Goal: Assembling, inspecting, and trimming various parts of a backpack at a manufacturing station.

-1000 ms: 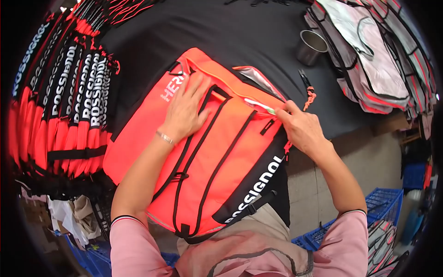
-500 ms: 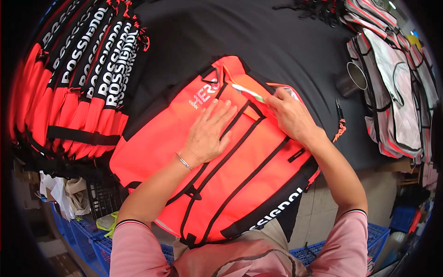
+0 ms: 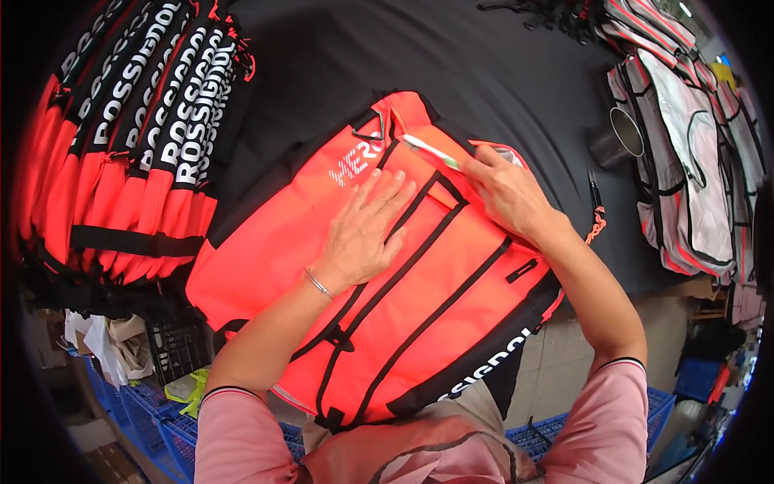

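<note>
A bright red-orange bag (image 3: 298,218) with black straps and black side panels lies slanted across the table in front of me and reaches my lap. My left hand (image 3: 364,230) rests flat on its upper face, fingers stretched out. Near the bag's far end, my right hand (image 3: 504,189) is closed around a slim white-and-green stick-like tool (image 3: 431,152). The tool's white end lies against the fabric by the top seam. Whether it is a brush, I cannot make out. My right fingers hide its other end.
Several folded red-and-black bags (image 3: 137,210) are stacked at left. Grey-white bag pieces (image 3: 685,153) lie at right, beside a dark metal cup (image 3: 617,143) and small black snips (image 3: 595,194) with an orange cord. Blue crates (image 3: 141,411) stand below the black tabletop (image 3: 347,48).
My right hand has shifted slightly with the white-and-green tool, and more of the tool's white end shows. My left hand stays flat on the bag.
</note>
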The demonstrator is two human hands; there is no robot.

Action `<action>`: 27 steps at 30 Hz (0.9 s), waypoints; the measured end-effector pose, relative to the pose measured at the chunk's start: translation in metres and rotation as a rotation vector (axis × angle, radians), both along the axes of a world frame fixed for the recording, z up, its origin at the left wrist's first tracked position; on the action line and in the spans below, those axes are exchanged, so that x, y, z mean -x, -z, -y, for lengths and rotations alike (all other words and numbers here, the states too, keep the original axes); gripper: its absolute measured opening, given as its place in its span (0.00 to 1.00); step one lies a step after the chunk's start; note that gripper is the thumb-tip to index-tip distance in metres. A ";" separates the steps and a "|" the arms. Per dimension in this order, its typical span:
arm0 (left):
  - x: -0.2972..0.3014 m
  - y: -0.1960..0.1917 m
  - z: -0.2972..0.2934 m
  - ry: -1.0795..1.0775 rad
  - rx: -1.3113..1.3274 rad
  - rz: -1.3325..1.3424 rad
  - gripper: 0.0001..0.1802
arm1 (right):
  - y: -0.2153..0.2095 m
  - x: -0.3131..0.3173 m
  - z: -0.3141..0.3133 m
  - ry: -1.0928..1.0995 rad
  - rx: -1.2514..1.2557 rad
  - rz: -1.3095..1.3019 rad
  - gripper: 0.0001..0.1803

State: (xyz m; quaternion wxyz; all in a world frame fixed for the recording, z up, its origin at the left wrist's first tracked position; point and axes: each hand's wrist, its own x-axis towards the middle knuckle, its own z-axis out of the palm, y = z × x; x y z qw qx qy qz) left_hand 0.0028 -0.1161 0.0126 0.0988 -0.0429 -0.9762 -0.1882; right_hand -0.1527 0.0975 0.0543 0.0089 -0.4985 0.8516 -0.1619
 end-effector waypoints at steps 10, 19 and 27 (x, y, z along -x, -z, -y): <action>0.000 0.000 -0.004 -0.016 0.015 -0.013 0.33 | -0.015 -0.007 -0.028 -0.004 -0.185 -0.064 0.10; -0.002 -0.007 0.000 -0.023 0.078 0.009 0.33 | -0.032 -0.010 -0.051 0.000 -0.264 0.031 0.10; -0.004 0.001 0.002 -0.020 0.036 -0.031 0.32 | -0.001 -0.002 -0.011 -0.038 -0.071 0.056 0.12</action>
